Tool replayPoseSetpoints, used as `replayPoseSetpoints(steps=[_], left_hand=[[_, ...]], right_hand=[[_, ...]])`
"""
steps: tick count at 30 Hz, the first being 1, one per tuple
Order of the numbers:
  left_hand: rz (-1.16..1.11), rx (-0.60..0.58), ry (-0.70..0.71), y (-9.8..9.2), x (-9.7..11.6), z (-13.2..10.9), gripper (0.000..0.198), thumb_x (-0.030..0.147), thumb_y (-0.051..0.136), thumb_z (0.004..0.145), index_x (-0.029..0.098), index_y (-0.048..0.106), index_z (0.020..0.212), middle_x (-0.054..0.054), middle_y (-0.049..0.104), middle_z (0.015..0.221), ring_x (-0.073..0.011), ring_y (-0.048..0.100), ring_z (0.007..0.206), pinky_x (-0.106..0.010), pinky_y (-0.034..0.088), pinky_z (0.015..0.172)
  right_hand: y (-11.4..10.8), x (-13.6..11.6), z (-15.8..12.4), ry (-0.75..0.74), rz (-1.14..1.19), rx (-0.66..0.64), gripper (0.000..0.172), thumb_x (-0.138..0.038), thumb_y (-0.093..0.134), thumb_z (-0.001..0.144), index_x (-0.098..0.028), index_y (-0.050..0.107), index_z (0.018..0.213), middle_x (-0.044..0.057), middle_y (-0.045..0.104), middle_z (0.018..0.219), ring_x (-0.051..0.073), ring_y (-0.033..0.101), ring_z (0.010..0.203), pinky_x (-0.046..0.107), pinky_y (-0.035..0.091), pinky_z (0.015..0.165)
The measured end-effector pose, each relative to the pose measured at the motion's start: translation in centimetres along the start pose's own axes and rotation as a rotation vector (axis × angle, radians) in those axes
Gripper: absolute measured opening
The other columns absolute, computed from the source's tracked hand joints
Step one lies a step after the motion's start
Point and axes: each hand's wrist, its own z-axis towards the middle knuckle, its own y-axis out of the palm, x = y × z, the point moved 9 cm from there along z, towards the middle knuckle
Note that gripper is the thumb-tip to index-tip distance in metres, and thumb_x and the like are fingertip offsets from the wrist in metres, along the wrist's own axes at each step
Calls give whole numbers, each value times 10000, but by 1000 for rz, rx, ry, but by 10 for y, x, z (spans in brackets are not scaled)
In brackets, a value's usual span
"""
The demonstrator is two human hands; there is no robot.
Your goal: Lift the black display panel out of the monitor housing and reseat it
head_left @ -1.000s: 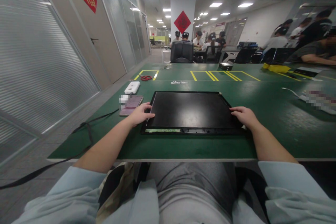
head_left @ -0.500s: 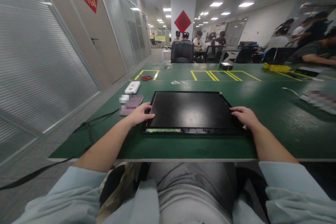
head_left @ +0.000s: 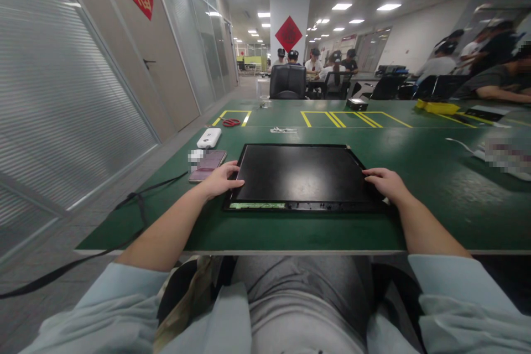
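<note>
A flat black panel [head_left: 302,174] lies on the green table [head_left: 435,199] right in front of me, with a thin strip of circuit board showing along its near edge. My left hand [head_left: 221,180] grips the panel's left edge, thumb on top. My right hand [head_left: 384,183] holds the right edge the same way, fingers curled over the frame. Both forearms rest across the table's front edge.
A phone [head_left: 207,165] and a white box [head_left: 209,138] lie left of the panel, with a black cable [head_left: 136,204] trailing off the table. Further back are red scissors [head_left: 230,122], yellow tape markings, a small black device [head_left: 357,104] and a yellow tray [head_left: 436,107]. Several people sit beyond.
</note>
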Motion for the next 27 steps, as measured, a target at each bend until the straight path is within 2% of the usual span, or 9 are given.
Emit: replayPoseSetpoints(steps=[11,16,20,23,27], left_hand=[[138,-16,27,-2,-1,0,591,477,978,479,197,761,952,-175,320,1736,-445,379,1550,-512,318,1271],[246,-10,48,-5,-4,3,623,506,959,507,186,766,1005,-181,249,1761,-453,285,1592,-538,314,1272],[306,-20,59,-5,-6,4,663,539,933,543,177,755,1069,-203,193,1773,-445,309,1585,-534,340,1261],[338,-25,68,-6,-6,4,674,566,919,565,183,749,1093,-200,209,1769,-444,315,1582,-542,355,1253],[367,-34,70,-6,-6,5,714,587,919,573,177,743,1130,-208,256,1749,-441,252,1606,-534,329,1270]], right_hand=[[2,3,1,27,7,-13,267,-202,688,708,-210,852,919,67,789,815,236,714,773,340,540,729],[2,3,1,19,25,-3,236,-197,694,692,-209,847,871,69,789,814,239,714,785,347,541,748],[3,2,1,1,48,1,196,-208,716,670,-225,839,822,61,788,803,241,718,795,349,550,755],[3,1,1,-10,67,1,177,-218,727,660,-226,832,802,63,791,808,245,721,805,355,555,769],[2,0,0,-17,86,13,162,-219,725,653,-233,823,781,66,803,855,257,731,854,373,561,823]])
